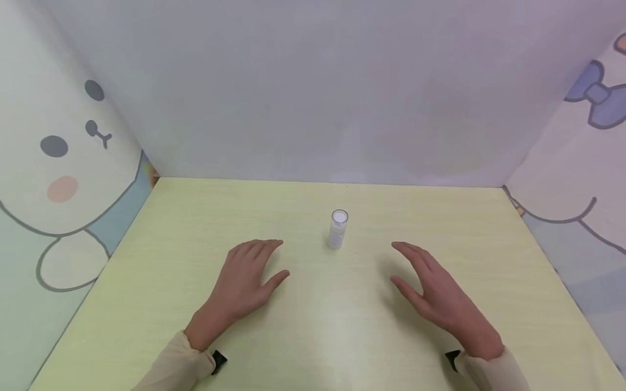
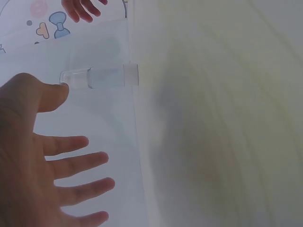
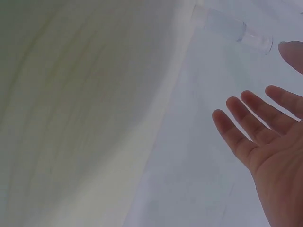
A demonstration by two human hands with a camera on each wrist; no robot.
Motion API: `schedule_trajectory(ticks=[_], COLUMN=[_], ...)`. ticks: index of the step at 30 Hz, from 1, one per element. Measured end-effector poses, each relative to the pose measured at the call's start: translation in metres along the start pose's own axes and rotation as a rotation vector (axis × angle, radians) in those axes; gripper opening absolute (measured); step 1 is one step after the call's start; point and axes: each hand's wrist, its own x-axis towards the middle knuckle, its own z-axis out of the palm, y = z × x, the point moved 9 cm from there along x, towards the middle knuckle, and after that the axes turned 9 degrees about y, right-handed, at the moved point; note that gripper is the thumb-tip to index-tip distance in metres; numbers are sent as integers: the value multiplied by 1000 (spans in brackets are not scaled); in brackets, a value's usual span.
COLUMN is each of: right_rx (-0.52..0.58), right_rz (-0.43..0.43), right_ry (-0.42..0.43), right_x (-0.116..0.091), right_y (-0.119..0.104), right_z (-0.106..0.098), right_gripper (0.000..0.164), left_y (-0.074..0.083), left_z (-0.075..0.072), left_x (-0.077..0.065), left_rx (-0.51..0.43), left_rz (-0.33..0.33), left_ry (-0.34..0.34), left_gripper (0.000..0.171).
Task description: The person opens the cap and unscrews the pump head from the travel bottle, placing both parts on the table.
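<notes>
A small clear cylindrical bottle (image 1: 337, 232) with a transparent upper part and a whitish lower part stands upright on the pale yellow table (image 1: 313, 336). My left hand (image 1: 243, 283) is to the left of it and nearer to me, fingers extended and thumb apart, holding nothing. On the other side, my right hand (image 1: 437, 290) hovers with its fingers stretched towards the bottle, also without touching it. Both wrist views show the same bottle (image 2: 106, 77) beyond the fingers, with spread fingers in the left wrist view and a bare palm (image 3: 279, 151) in the right one.
A plain pale wall (image 1: 313, 98) rises behind the table. Side panels with cartoon prints stand at the left (image 1: 29, 228) and right (image 1: 577, 179). Each wrist wears a beige sleeve (image 1: 173, 364) with a small black piece (image 1: 218, 362) at the cuff.
</notes>
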Motion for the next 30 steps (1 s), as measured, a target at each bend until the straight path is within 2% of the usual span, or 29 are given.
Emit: schedule_trajectory(ticks=[7, 18, 30], right_rx=[56, 98, 151], right_rz=[-35, -31, 41], right_ry=[35, 20, -2], right_x=[6, 21, 43], right_y=[-3, -11, -12], right_z=[6, 18, 29], right_gripper=[70, 64, 56], left_y=[3, 14, 19], left_z=[3, 9, 20], left_x=[8, 20, 34], left_rx=[-70, -111, -120], left_rz=[-32, -33, -19], left_ry=[9, 22, 12], left_gripper=[55, 50, 45])
